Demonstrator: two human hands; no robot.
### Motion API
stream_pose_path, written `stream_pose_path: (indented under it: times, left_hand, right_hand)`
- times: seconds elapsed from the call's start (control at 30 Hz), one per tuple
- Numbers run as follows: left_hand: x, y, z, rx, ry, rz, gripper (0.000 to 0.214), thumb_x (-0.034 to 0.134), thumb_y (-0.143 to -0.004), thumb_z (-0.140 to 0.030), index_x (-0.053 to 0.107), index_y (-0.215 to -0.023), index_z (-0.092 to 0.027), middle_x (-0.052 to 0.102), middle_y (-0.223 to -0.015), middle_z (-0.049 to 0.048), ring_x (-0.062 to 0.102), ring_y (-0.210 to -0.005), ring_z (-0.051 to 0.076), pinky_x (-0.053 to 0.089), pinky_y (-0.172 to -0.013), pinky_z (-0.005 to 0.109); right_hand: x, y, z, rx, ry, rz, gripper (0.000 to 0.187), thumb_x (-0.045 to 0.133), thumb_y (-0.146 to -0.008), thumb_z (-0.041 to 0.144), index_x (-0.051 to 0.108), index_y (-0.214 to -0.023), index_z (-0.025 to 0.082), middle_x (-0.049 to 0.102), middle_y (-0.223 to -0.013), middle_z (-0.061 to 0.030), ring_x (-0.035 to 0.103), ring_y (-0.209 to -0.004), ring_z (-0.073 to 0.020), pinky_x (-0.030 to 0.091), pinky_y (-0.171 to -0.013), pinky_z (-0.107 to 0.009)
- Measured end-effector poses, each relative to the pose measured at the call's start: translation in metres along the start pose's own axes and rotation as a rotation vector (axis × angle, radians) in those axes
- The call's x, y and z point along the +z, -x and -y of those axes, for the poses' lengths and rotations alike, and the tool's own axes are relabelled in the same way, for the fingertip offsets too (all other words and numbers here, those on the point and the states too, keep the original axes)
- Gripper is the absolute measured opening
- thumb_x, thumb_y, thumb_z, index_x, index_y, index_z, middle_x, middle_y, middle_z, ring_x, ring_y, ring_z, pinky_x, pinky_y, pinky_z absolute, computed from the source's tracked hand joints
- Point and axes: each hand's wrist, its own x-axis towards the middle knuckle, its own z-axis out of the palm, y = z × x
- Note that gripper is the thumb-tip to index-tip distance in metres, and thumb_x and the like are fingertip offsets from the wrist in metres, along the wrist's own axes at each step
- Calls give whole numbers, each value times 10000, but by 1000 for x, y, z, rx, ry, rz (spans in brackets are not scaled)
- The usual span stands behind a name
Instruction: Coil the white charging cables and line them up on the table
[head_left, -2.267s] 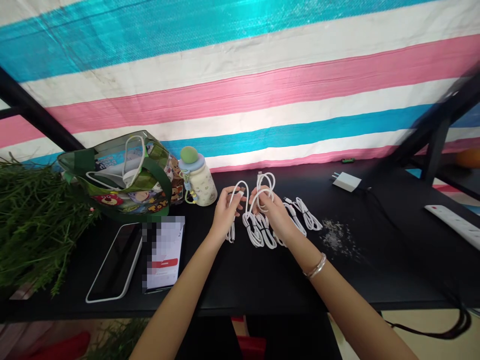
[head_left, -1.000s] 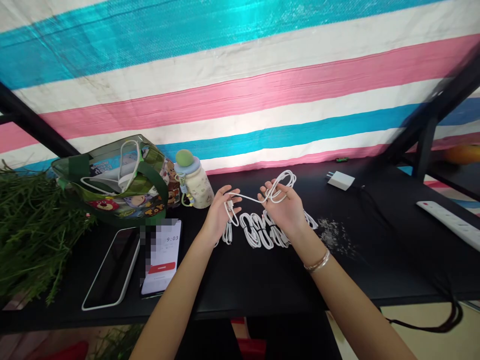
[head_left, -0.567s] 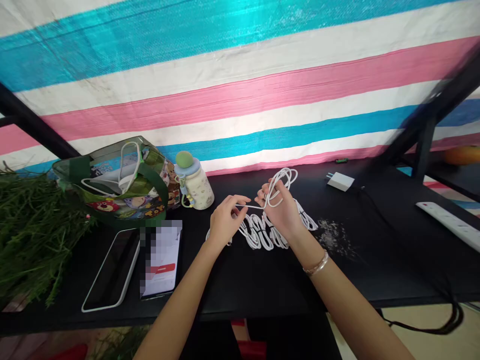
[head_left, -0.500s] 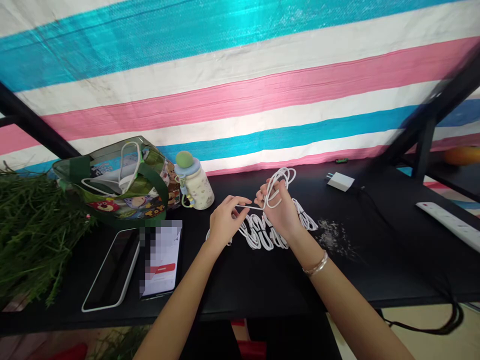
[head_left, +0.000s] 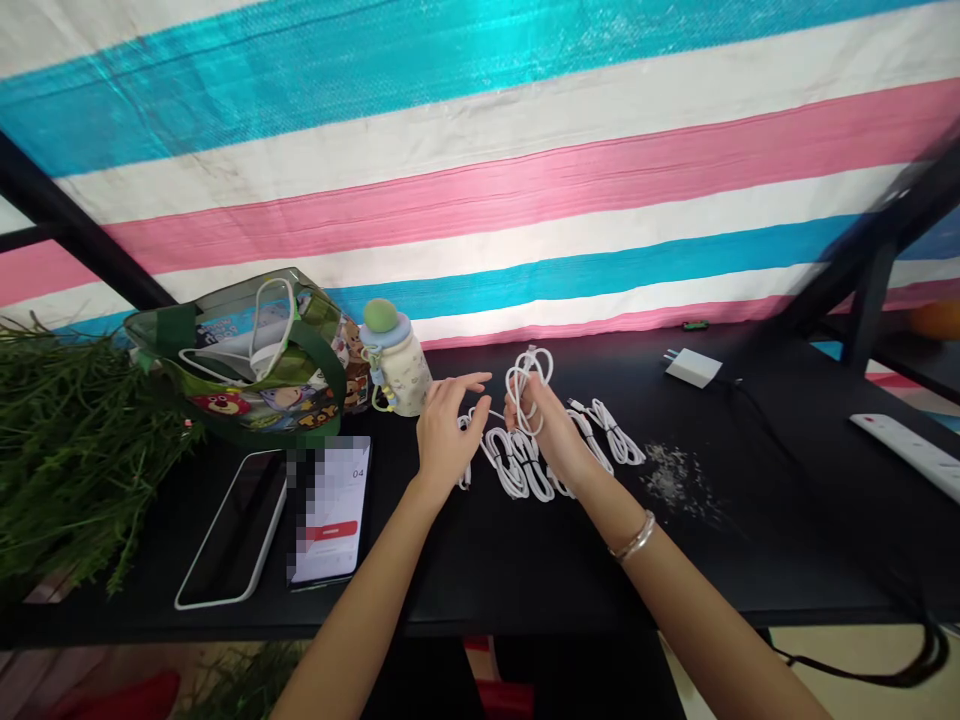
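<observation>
My right hand point(head_left: 551, 430) is closed round a white cable point(head_left: 526, 377) gathered into loops that stick up above the fingers. My left hand point(head_left: 444, 432) is just left of it, fingers partly stretched toward the loops, with the cable's loose end running to it near the thumb. Both hands hover over several coiled white cables point(head_left: 525, 465) lying in a row on the black table point(head_left: 495, 560). More coils point(head_left: 611, 432) lie to the right of my right hand.
A green cartoon-print bag point(head_left: 255, 360) with a white cable inside and a small bottle point(head_left: 394, 358) stand at the back left. Two phones point(head_left: 232, 525) point(head_left: 330, 510) lie at the front left beside green plants point(head_left: 67, 450). A white charger point(head_left: 694, 367) and a power strip point(head_left: 907, 455) lie at the right.
The stretched cable between my hands has been wound into tighter loops in my right hand. My left hand's fingers have loosened and stretched out. Both hands have come closer together.
</observation>
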Motion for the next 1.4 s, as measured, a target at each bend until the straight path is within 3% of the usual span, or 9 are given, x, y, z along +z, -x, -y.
stream_pose_path:
  times: [0.2,0.5,0.7,0.93,1.4]
  left_hand:
    - [-2,0,-1,30,39,-12,299,531,-874,-182,619,-1155,-234,674,-772,-21,598,-645,98,475,-605,193]
    - [-3,1,-3,24,-23,-118,164,569,-872,-213,694,-976,-235,650,-646,-44,584,-585,84,437,-561,170]
    - [-4,0,-2,16,-29,-161,123,576,-874,-238,696,-893,-222,639,-608,-49,551,-543,83,423,-552,177]
    - [-6,0,0,132,-71,-183,236,495,-931,-281,716,-999,-234,639,-627,-30,555,-564,87,420,-560,179]
    - [-8,-2,0,161,-27,-237,258,505,-925,-328,704,-835,-192,701,-669,-3,601,-566,100,465,-570,204]
  right_hand:
    - [3,5,-8,-29,199,119,482,518,-741,718,491,-824,244,411,-585,57,393,-534,-127,378,-573,-294]
    - [1,6,-13,-58,381,193,459,472,-793,688,483,-852,233,418,-629,54,419,-553,-123,388,-581,-304]
    - [4,9,-8,-22,407,274,593,341,-782,777,516,-899,223,429,-657,25,408,-561,-143,415,-591,-330]
    - [4,8,-11,-89,454,254,657,175,-811,783,517,-817,222,410,-609,24,401,-544,-162,419,-646,-364]
    - [7,8,-7,-76,440,174,623,308,-735,831,471,-714,231,447,-598,27,415,-596,-167,366,-626,-338]
